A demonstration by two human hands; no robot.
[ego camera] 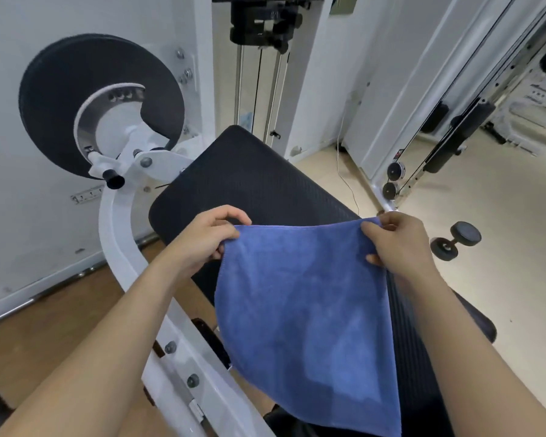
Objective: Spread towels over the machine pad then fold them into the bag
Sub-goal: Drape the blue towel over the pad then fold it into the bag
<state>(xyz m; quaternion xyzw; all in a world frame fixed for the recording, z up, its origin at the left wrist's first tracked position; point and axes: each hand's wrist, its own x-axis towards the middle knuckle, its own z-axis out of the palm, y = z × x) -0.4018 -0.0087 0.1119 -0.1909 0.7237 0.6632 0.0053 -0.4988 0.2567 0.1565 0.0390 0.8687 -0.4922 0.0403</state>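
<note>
The towel (306, 310) is plain blue. The pad (256, 184) is black with a fine woven pattern. The frame (114, 234) is white, the dumbbell (456, 239) black.

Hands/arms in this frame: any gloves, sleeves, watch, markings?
No gloves on the left hand or the right hand, and no rings show. The left forearm and right forearm are uncovered down to the frame edge: no sleeves, watch, bands or markings in view.
</note>
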